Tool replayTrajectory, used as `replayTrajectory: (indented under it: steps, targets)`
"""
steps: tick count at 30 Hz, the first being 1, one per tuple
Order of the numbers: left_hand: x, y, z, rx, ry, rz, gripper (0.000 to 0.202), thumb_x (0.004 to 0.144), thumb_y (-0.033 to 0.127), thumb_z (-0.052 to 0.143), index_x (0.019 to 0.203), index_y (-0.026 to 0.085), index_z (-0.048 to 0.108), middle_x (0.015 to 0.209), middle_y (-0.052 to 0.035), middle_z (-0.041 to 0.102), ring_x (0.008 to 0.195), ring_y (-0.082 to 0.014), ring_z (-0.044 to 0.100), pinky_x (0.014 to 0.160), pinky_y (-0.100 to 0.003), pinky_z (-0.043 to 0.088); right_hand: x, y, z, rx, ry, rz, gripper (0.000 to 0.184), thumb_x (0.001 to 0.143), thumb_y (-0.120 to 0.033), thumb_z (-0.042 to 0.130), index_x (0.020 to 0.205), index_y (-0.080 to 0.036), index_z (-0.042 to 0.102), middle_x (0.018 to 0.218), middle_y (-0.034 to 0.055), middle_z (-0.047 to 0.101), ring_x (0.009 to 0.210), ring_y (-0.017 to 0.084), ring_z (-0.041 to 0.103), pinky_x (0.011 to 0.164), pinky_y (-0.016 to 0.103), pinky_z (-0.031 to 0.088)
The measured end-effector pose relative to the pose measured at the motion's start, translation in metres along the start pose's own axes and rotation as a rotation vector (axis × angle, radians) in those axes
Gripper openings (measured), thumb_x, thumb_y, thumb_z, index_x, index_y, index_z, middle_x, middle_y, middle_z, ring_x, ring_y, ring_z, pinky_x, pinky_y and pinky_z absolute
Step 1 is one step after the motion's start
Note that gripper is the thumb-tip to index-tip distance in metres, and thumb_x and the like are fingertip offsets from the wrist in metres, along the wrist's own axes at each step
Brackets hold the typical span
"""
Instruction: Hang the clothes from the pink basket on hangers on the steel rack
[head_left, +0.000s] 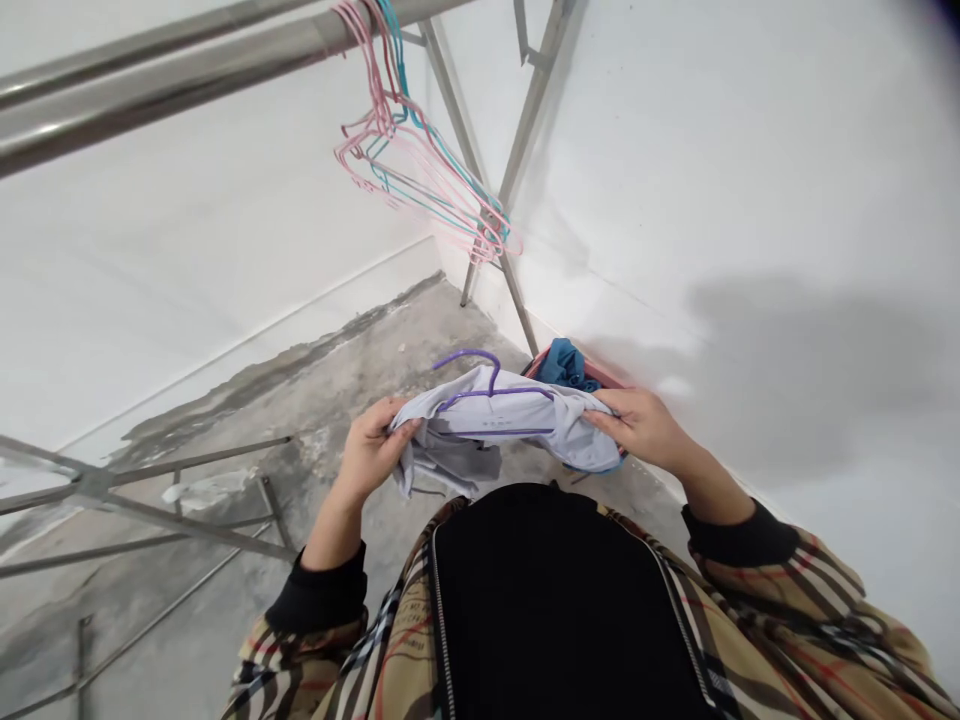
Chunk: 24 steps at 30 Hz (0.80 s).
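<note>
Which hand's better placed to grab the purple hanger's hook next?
Probably the left hand: the purple hanger's hook curves toward its side and lies nearer it than the right hand. Both hold the pale garment.

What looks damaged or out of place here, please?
The concrete floor looks worn: along the left wall's base runs a rough, darker strip. The pink and teal hangers on the metal rail hang bunched and slanting, which looks untidy.
</note>
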<state>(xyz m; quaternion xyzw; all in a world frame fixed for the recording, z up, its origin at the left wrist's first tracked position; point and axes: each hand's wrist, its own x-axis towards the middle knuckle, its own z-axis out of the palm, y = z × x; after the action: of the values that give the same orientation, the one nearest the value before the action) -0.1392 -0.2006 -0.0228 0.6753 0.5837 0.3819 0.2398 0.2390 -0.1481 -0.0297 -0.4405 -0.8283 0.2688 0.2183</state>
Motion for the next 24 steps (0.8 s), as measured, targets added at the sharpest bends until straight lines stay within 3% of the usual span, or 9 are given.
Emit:
replayTrajectory:
  steps: [4,7,9,11,14,17,19,23,24]
  targets:
    - [-0.003,0.009,0.001,-0.199,-0.132,-0.007,0.022,0.082,0.037,0.069,0.093,0.018,0.065,0.112,-0.0122,0.068,0.106,-0.0236,0.062,0.096,-0.036,0.046,-0.011,0.006,0.008,-0.107,0.235,-0.111,0.025,0.094,-0.038,0.053,0.094,-0.021,0.072,0.085,0.0049,0.074,0.080,0.020,0.068,0.072,0.029,0.047]
    - [-0.001,0.009,0.003,-0.386,-0.175,-0.128,0.046,0.076,0.045,0.076,0.109,0.020,0.057,0.107,-0.0116,0.070,0.097,-0.0225,0.065,0.086,-0.035,0.051,-0.017,0.005,0.017,-0.214,0.382,-0.263,0.018,0.093,-0.028,0.057,0.092,-0.019,0.073,0.078,0.0044,0.073,0.073,0.017,0.067,0.068,0.026,0.047]
    - [0.005,0.008,0.008,-0.413,-0.169,-0.230,0.056,0.076,0.053,0.073,0.117,0.020,0.054,0.101,-0.0103,0.071,0.086,-0.0210,0.066,0.077,-0.033,0.052,-0.019,0.001,0.022,-0.264,0.402,-0.327,0.015,0.092,-0.024,0.059,0.092,-0.018,0.073,0.072,0.0038,0.069,0.066,0.014,0.063,0.063,0.025,0.044]
    - [0.015,0.008,0.015,-0.340,-0.229,-0.312,0.054,0.079,0.057,0.067,0.116,0.018,0.059,0.098,-0.0094,0.072,0.086,-0.0219,0.066,0.077,-0.033,0.052,-0.021,-0.005,0.025,-0.287,0.385,-0.357,0.015,0.093,-0.023,0.059,0.092,-0.017,0.073,0.068,0.0030,0.065,0.062,0.013,0.059,0.061,0.025,0.042]
    - [0.026,0.011,0.028,-0.293,-0.510,-0.393,0.045,0.077,0.055,0.069,0.101,0.017,0.069,0.091,-0.0069,0.073,0.090,-0.0238,0.065,0.082,-0.033,0.051,-0.024,-0.012,0.026,-0.292,0.346,-0.382,0.017,0.094,-0.025,0.058,0.091,-0.019,0.073,0.066,0.0020,0.062,0.062,0.012,0.057,0.062,0.025,0.041]
    - [0.027,0.014,0.040,-0.486,-0.769,-0.429,0.043,0.070,0.050,0.077,0.097,0.016,0.071,0.081,-0.0048,0.071,0.078,-0.0207,0.065,0.071,-0.029,0.051,-0.027,-0.012,0.026,-0.295,0.281,-0.382,0.018,0.094,-0.027,0.057,0.090,-0.020,0.074,0.068,0.0019,0.064,0.065,0.012,0.059,0.063,0.025,0.041]
    - [0.023,0.016,0.045,-0.613,-0.732,-0.445,0.042,0.070,0.047,0.078,0.096,0.015,0.071,0.076,-0.0037,0.069,0.068,-0.0164,0.061,0.061,-0.025,0.047,-0.029,-0.010,0.027,-0.299,0.251,-0.375,0.017,0.094,-0.028,0.058,0.089,-0.020,0.073,0.070,0.0020,0.065,0.066,0.012,0.060,0.062,0.024,0.041]
    - [0.010,0.019,0.039,-0.739,-0.337,-0.426,0.034,0.072,0.043,0.078,0.089,0.015,0.070,0.076,-0.0014,0.065,0.062,-0.0099,0.054,0.059,-0.020,0.043,-0.031,-0.003,0.030,-0.276,0.274,-0.306,0.014,0.093,-0.028,0.061,0.091,-0.017,0.070,0.075,0.0028,0.068,0.067,0.012,0.063,0.063,0.023,0.045]
    - [0.007,0.019,0.034,-0.737,-0.289,-0.388,0.033,0.071,0.041,0.080,0.089,0.016,0.069,0.078,-0.0012,0.065,0.065,-0.0097,0.055,0.061,-0.020,0.044,-0.032,-0.001,0.030,-0.261,0.288,-0.282,0.014,0.092,-0.028,0.062,0.091,-0.017,0.070,0.076,0.0030,0.069,0.068,0.013,0.064,0.064,0.023,0.045]
